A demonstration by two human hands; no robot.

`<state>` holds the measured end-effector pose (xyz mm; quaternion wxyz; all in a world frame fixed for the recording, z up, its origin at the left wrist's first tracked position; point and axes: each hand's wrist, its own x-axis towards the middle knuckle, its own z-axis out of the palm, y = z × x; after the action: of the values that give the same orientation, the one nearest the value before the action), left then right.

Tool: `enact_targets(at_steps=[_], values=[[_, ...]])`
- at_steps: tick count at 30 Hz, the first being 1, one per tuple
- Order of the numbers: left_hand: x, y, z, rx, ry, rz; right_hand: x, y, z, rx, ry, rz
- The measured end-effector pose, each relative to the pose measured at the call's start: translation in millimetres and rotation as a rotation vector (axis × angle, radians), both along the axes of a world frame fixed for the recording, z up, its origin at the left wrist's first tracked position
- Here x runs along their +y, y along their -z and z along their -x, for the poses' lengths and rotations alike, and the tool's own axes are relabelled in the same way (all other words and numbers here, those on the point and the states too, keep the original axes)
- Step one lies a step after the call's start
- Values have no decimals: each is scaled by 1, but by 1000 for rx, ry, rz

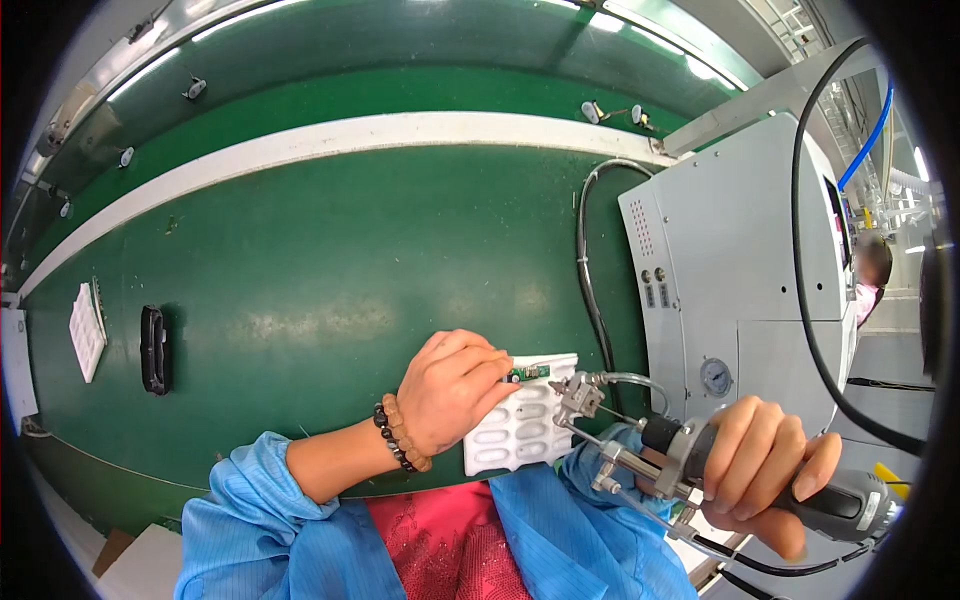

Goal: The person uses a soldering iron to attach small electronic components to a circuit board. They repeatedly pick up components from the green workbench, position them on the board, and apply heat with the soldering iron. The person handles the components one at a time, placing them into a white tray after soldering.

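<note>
A small green circuit board (532,373) is being pinched at its left end by the fingers of the left hand (452,390), over the far part of a white tray (478,467) with rows of oval hollows; whether the board is also being supported by the tray cannot be told. The board is probably being kept steady with little effort: it looks light, stiff and fragile, best being gripped by its edges, with pressure being kept off the small parts on its face. The tray looks light too, and easily nudged. Just beside the board's right end, the metal head (580,397) of a dark power tool (838,502) is being held; contact cannot be made out. The tool's body is being wrapped by the curled fingers of the right hand (762,468); it looks heavy, so a full-palm grip is being favoured. Farther out, the green bench (400,240) is being flanked on the right by a grey machine (740,230).
</note>
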<state>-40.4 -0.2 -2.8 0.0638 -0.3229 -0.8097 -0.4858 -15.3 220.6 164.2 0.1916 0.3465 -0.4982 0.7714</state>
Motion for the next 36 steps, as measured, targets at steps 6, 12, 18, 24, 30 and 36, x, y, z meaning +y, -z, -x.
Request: enact_targets(at_steps=[6, 12, 18, 24, 30, 36], values=[[0, -18, 6, -30, 4, 7, -8, 6, 1, -15, 120, -49], [-33, -62, 46, -101, -17, 35, 2, 5, 4, -48, -14, -131], [-66, -58, 201, 46, -492, 247, 2, 4, 7, -22, -51, -117], [-3, -39, 274, 513, -340, 287, 12, -1, 7, -99, -69, -98], [92, 1, 311, 425, 79, 468, 13, 7, 14, -59, 0, -53], [118, 11, 329, 347, 12, 654, 17, 9, 15, -64, 77, -61]])
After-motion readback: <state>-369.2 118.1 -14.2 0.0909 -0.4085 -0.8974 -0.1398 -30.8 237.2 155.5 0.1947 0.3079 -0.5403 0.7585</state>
